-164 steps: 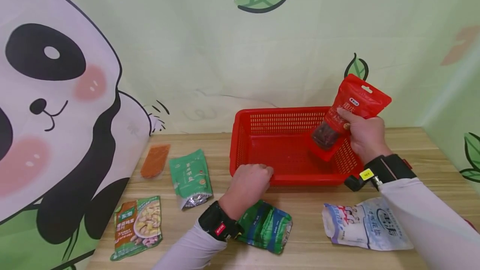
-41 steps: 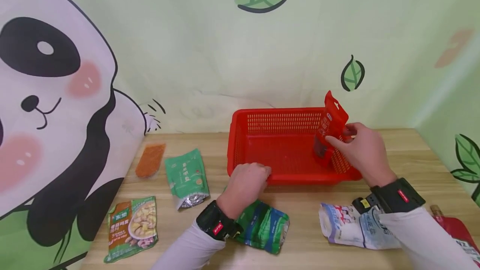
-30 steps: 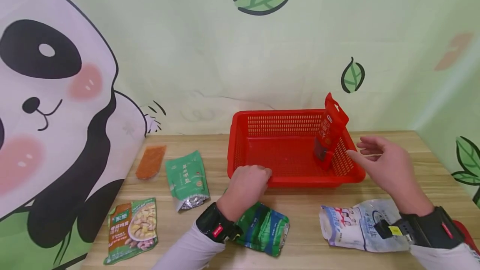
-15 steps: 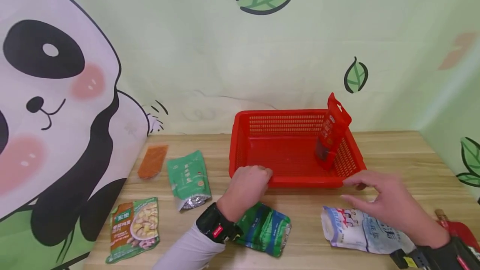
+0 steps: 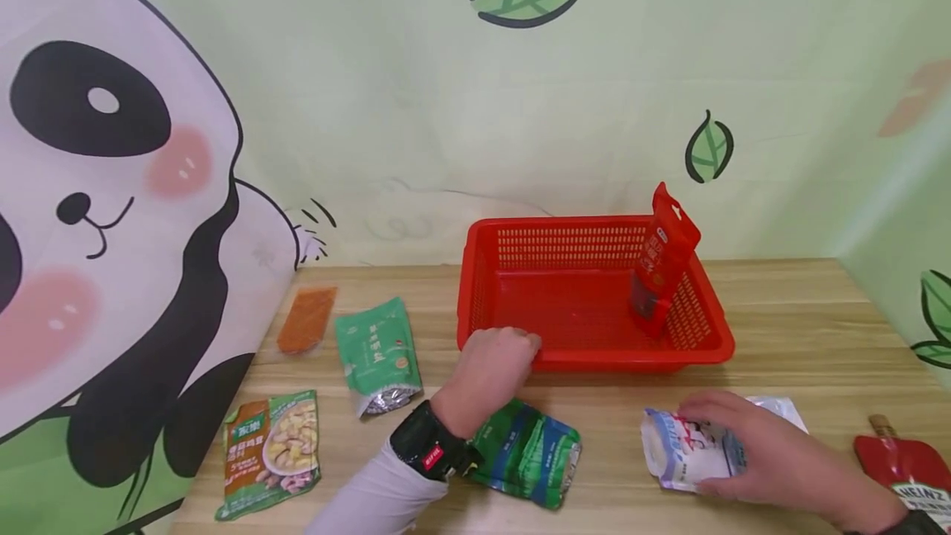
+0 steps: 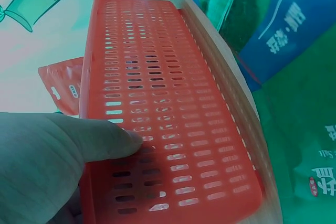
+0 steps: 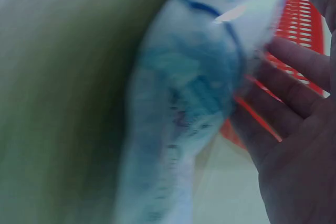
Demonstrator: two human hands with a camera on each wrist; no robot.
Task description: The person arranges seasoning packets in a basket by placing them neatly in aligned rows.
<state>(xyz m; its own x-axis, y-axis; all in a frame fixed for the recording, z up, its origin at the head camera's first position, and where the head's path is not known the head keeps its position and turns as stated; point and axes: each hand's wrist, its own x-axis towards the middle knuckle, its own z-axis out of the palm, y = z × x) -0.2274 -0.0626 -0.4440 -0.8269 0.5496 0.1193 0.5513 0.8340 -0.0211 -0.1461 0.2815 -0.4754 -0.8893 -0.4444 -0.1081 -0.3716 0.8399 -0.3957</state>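
Note:
My left hand (image 5: 496, 374) holds the near wall of the red plastic basket (image 5: 602, 360); in the left wrist view its thumb presses on the slotted outer side (image 6: 173, 93). Inside the basket's right end a red snack pouch (image 5: 660, 267) stands upright. My right hand (image 5: 776, 452) spreads over a white and blue bag (image 5: 698, 461) lying on the table, thumb at its near side, fingers at its far side. In the right wrist view the fingers are extended beside the blurred bag (image 7: 184, 77). Part of the bag is hidden under the hand.
Beneath my left forearm lies a green and blue pouch (image 5: 531, 452). Left of it are a light green pouch (image 5: 379, 353), an orange-brown packet (image 5: 307, 319) and a soup-mix packet (image 5: 271, 452). A red Heinz pouch (image 5: 902, 461) lies far right. A printed cloth (image 5: 371, 106) hangs behind.
My right hand has let go of the red snack pouch, which stays in the basket, and has moved down to the white and blue bag. My left hand stays on the basket.

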